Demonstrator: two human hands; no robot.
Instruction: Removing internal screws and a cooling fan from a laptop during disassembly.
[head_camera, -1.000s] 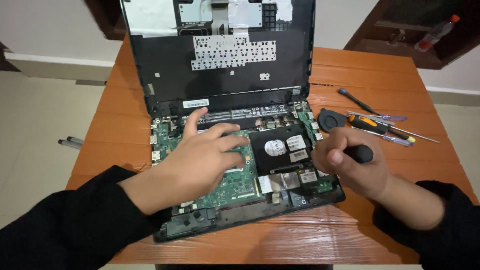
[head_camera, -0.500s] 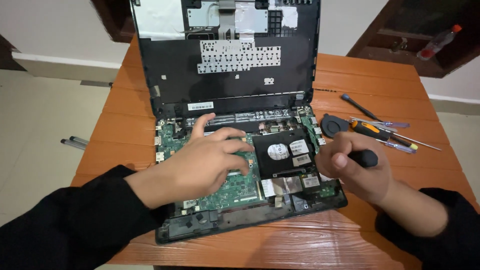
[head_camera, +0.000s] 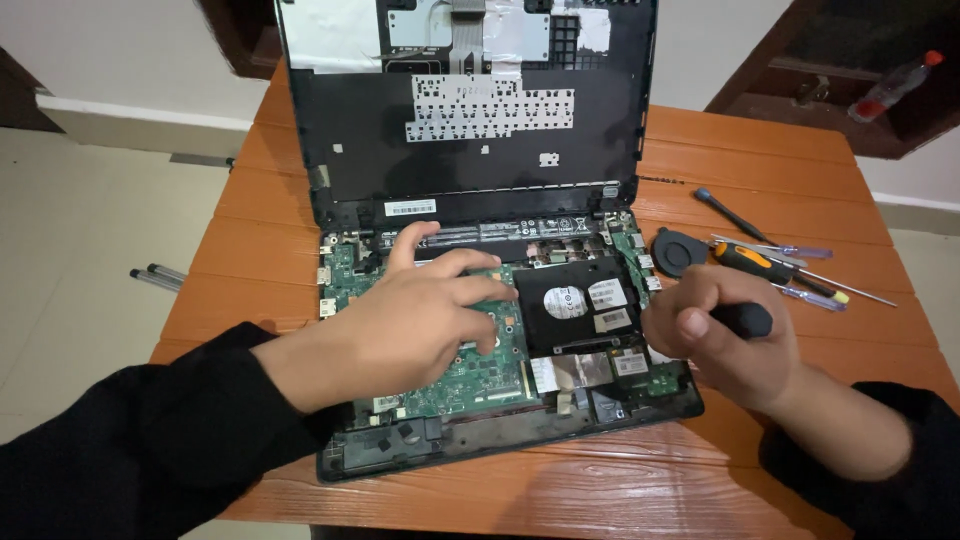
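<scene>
An opened laptop lies on the wooden table, its green circuit board and black hard drive exposed. The black upper cover is tilted up at the back. My left hand rests flat on the circuit board, fingers spread toward the hard drive. My right hand is closed around the black handle of a screwdriver over the laptop's right edge. The tool's tip is hidden by the hand.
A round black fan lies on the orange wooden table right of the laptop. Beside it lie several screwdrivers, one with an orange and black handle. A plastic bottle stands on a dark shelf at the far right.
The view has shifted slightly downward and right. My left hand's fingers slid a little toward the hard drive. The right hand keeps its grip on the screwdriver in about the same place.
</scene>
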